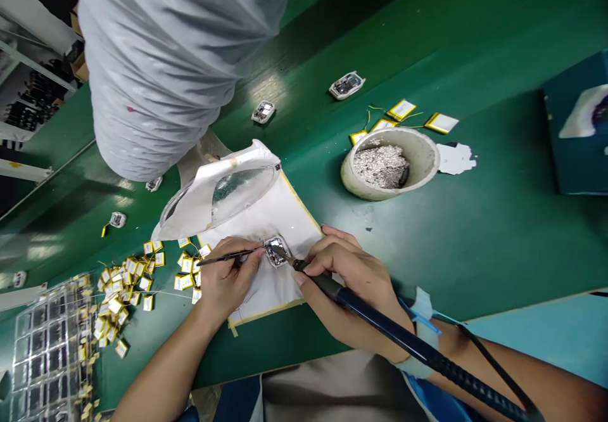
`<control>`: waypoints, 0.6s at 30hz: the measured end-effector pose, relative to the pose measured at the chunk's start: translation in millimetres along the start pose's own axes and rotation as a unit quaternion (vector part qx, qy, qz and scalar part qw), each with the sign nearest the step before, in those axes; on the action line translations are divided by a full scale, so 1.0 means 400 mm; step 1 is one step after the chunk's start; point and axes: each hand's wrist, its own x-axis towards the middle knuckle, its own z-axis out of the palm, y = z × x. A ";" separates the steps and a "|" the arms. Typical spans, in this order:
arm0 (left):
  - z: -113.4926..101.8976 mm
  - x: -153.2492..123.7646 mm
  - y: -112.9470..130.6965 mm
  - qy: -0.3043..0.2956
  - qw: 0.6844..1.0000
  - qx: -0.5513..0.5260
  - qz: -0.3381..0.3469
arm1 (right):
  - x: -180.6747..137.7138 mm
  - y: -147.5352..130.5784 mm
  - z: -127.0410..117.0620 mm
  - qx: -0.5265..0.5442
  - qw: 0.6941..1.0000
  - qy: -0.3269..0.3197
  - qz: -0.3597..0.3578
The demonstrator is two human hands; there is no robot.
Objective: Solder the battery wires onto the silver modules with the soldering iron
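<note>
My left hand [228, 276] is shut on slim black tweezers [225, 258], their tips reaching a small silver electronic module [276, 251]. The module lies on a white cloth [266, 295] taped with yellow along its edges. My right hand [344, 282] grips a dark blue soldering iron [375, 320], and its metal tip meets the module from the right. Where the tweezers and iron touch the module is too small to tell. A clear magnifier lens [237, 191] wrapped in white material stands just beyond both hands.
A heap of small yellow-edged pouch batteries [123, 292] lies left of the cloth, beside a clear compartment tray [47, 352]. A grey bowl [418, 149] of silver scraps stands on the green bench [451, 244]. A person's pale sleeve [152, 67] overhangs the far side.
</note>
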 end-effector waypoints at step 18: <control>-0.082 -0.004 -0.037 -0.086 0.986 -0.133 -0.057 | 0.005 0.009 -0.011 0.008 1.000 0.014 -0.004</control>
